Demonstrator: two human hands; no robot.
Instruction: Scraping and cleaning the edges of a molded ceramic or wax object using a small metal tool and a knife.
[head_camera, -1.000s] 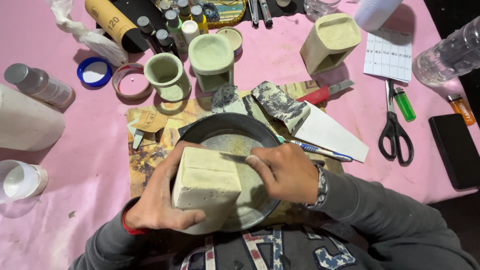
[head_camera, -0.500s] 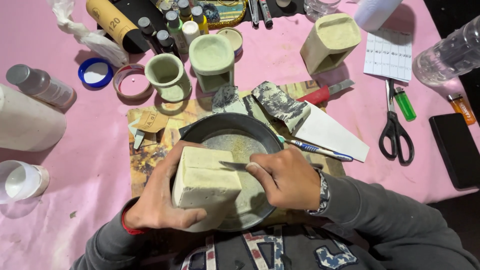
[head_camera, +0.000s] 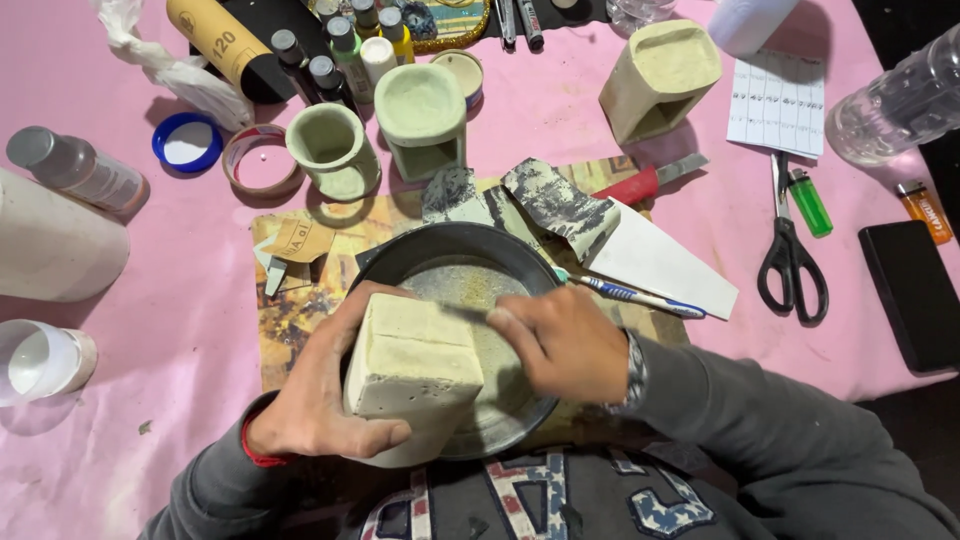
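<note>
At lower centre of the frame I see the left hand (head_camera: 320, 400) wrapped around a pale square-sided block (head_camera: 415, 365), fingers gripping its underside and holding it tilted over the black round pan (head_camera: 400, 262). The right hand (head_camera: 560, 345) is clenched around a thin tool (head_camera: 462, 312) whose tip lies against the block's upper edge; I cannot make out what kind of tool it is. The pan holds a grey, powdery layer.

At upper left lies a tan sandpaper roll (head_camera: 215, 40) with dark print, and beside it a cluster of small paint bottles (head_camera: 345, 45) with dark caps. A white printed paper slip (head_camera: 780, 100) sits at upper right, next to a clear plastic bottle (head_camera: 895, 100). Above the pan stand a round green-grey pot (head_camera: 330, 150) and two square ones (head_camera: 422, 118), all hollow. A clear cup (head_camera: 40, 360) at the left edge appears to hold something white.
</note>
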